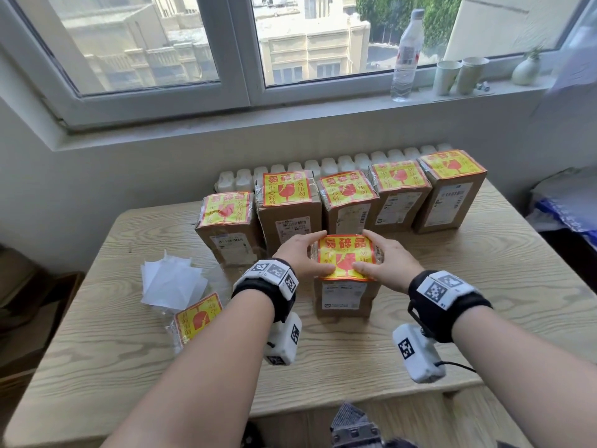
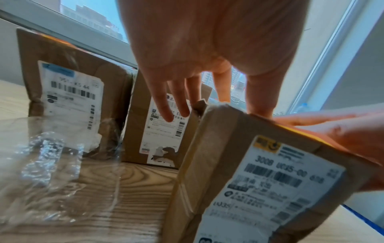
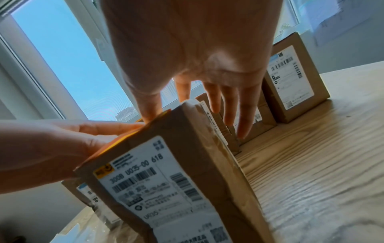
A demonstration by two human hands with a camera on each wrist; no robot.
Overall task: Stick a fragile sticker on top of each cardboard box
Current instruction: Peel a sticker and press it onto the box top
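Observation:
A small cardboard box [image 1: 347,297] stands upright near the table's middle, with a white shipping label on its front. A yellow and red fragile sticker [image 1: 345,253] lies on its top. My left hand [image 1: 307,253] and right hand [image 1: 376,253] flank the top, thumbs and straight fingers pressing the sticker flat. The left wrist view shows my left hand [image 2: 207,49] over this box [image 2: 259,180]. In the right wrist view my right hand [image 3: 187,49] reaches over the same box [image 3: 176,172]. Behind it stands a row of several boxes [image 1: 400,195], each with a sticker on top.
A plastic-wrapped pack of stickers [image 1: 198,318] and white backing papers [image 1: 171,279] lie at the front left of the wooden table [image 1: 484,286]. On the window sill stand a water bottle [image 1: 407,56], two paper cups [image 1: 445,77] and a small vase [image 1: 525,71].

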